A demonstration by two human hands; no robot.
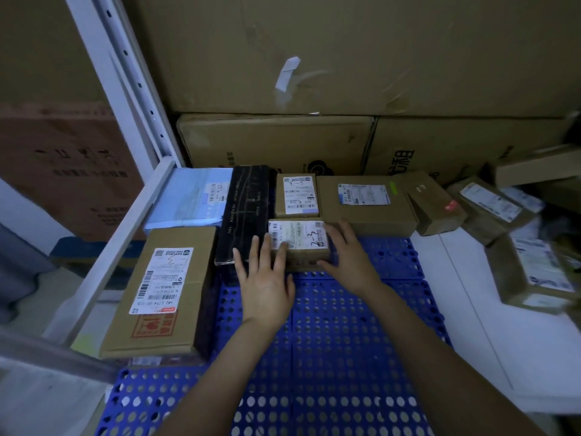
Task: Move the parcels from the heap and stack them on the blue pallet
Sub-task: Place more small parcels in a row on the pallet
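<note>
At the far edge of the blue pallet (pixel 345 325), I see a small brown box (pixel 298 237) with a white label marked by hand, sitting on the perforated deck between both hands. The left hand (pixel 267 278) lies flat with its fingers straight and spread. Its fingertips rest on the left part of the small box and on the near end of the black parcel (pixel 248 212) just beside it. The right hand (pixel 349 259) is also spread wide, with its fingers laid along the right side of the small box and the thumb stretched across the lower front edge. Neither hand is curled round the box, so both press against it rather than grip it. Directly behind the small box is another small labelled box (pixel 297 195), touching it, and to the right of that is a wide flat box (pixel 364 202). A long brown box (pixel 163 294) with a big label lies along the pallet's left side next to the black parcel, and a pale blue mailer bag (pixel 188 196) lies behind it. To the right, on the white floor, a tilted box (pixel 434 202) leans against the wide one, and further right is the heap (pixel 518 240) of labelled parcels, blurred in this view. Large cartons (pixel 283 143) are stacked against the back, and a white shelf frame (pixel 125 231) runs down the left.
</note>
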